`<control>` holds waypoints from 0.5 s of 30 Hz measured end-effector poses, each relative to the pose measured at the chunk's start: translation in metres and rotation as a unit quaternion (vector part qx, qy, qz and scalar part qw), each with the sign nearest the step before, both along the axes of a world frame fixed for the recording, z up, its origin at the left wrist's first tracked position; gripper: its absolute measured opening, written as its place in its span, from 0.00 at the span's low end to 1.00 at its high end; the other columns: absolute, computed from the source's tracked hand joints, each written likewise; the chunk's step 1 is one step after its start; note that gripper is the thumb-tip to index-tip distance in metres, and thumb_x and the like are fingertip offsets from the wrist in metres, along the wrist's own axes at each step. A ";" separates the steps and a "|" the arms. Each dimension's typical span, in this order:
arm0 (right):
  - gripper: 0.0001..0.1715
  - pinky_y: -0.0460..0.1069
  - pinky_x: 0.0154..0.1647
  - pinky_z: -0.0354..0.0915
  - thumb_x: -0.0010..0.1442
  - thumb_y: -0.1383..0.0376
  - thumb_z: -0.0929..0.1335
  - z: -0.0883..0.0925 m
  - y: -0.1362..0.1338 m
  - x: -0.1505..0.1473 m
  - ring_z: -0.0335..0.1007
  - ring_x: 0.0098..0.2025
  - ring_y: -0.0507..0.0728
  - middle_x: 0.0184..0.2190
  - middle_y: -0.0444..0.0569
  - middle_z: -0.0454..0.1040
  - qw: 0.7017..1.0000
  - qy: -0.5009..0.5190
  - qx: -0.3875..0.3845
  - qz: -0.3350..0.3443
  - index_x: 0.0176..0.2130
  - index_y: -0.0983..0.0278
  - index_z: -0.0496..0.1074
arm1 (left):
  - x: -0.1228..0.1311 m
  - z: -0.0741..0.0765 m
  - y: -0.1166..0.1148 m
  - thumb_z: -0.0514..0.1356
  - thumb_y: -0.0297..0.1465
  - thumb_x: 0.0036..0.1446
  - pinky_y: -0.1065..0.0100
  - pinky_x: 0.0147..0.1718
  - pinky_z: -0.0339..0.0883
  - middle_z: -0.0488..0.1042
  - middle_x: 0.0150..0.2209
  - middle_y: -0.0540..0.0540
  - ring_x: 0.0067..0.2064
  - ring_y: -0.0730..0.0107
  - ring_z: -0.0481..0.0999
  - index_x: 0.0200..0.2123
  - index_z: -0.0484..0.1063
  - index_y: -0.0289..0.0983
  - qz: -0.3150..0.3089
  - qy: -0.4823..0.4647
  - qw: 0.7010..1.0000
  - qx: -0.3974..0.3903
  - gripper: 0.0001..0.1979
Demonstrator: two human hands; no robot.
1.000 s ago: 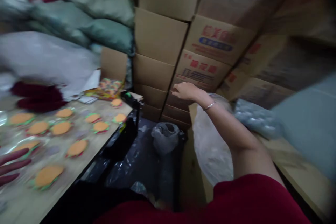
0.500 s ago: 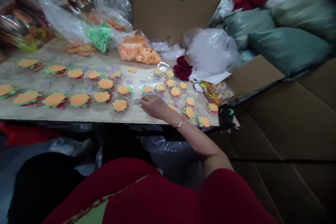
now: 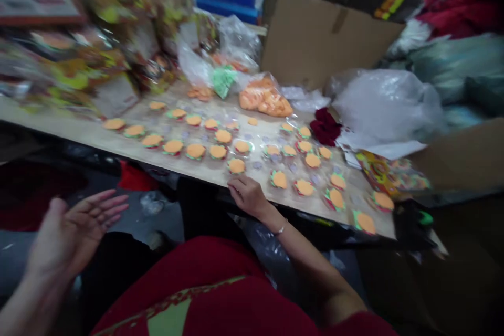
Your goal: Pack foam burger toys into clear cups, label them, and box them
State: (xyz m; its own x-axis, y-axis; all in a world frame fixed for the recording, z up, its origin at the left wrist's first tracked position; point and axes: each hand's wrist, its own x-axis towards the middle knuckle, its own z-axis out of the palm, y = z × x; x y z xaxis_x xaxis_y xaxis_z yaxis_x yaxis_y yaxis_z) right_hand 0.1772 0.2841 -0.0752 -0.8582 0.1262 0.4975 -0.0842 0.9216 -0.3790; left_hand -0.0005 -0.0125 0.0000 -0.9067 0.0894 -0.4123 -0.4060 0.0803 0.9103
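Note:
My right hand (image 3: 248, 194) rests at the near edge of the wooden table (image 3: 205, 168), fingers curled and holding nothing I can make out, just below one burger-shaped foam piece (image 3: 237, 166). Rows of several such orange, green and red burger pieces (image 3: 195, 150) cover the tabletop. My left hand (image 3: 76, 226) hovers off the table at the lower left, palm up, fingers stretched and empty. A clear bag of orange pieces (image 3: 265, 98) and a bag of green pieces (image 3: 222, 80) lie at the table's back.
A dark red fabric lump (image 3: 325, 127) and a large clear plastic bag (image 3: 386, 102) sit at the right. A printed packet (image 3: 388, 174) lies near the right corner. Cardboard boxes (image 3: 323, 37) stand behind, colourful packaged goods (image 3: 98, 47) at the left.
The view swung from the stacked boxes back to the table. My right hand came from the boxes to the table, then slid back to its near edge. My left hand has come into view, open.

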 end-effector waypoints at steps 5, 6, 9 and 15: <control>0.10 0.50 0.42 0.71 0.65 0.70 0.63 0.009 -0.069 -0.052 0.75 0.41 0.57 0.39 0.54 0.77 0.991 0.029 0.052 0.121 0.40 0.65 0.74 | -0.004 -0.024 -0.081 0.39 0.50 0.68 0.65 0.35 0.68 0.81 0.35 0.39 0.39 0.58 0.77 0.41 0.73 0.31 0.108 -0.061 0.988 0.094 0.32; 0.10 0.51 0.42 0.72 0.64 0.70 0.63 0.010 -0.081 -0.063 0.75 0.40 0.58 0.40 0.54 0.77 0.989 0.039 0.054 0.133 0.40 0.64 0.74 | -0.006 -0.030 -0.098 0.41 0.48 0.68 0.66 0.34 0.68 0.81 0.35 0.38 0.37 0.58 0.77 0.41 0.73 0.31 0.129 -0.076 0.982 0.116 0.30; 0.12 0.53 0.39 0.74 0.62 0.72 0.63 0.014 -0.106 -0.095 0.76 0.39 0.59 0.39 0.54 0.78 0.982 0.069 0.062 0.163 0.39 0.62 0.74 | -0.019 -0.044 -0.141 0.44 0.43 0.69 0.67 0.31 0.69 0.80 0.33 0.37 0.33 0.61 0.77 0.39 0.73 0.32 0.202 -0.093 0.960 0.170 0.25; 0.17 0.53 0.35 0.77 0.56 0.74 0.63 0.009 -0.136 -0.162 0.78 0.37 0.60 0.38 0.52 0.79 0.967 0.115 0.064 0.219 0.42 0.57 0.72 | -0.051 -0.068 -0.170 0.46 0.43 0.69 0.68 0.29 0.68 0.80 0.32 0.38 0.31 0.63 0.77 0.36 0.75 0.32 0.252 -0.117 0.941 0.195 0.25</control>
State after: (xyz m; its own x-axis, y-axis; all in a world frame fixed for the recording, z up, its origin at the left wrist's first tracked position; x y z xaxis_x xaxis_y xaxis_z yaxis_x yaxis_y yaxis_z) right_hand 0.0148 0.1478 -0.0664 -0.6807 -0.2993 0.6687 -0.5449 0.8169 -0.1890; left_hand -0.0517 -0.1825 -0.0681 -0.7626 -0.1415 -0.6312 -0.4966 -0.4972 0.7114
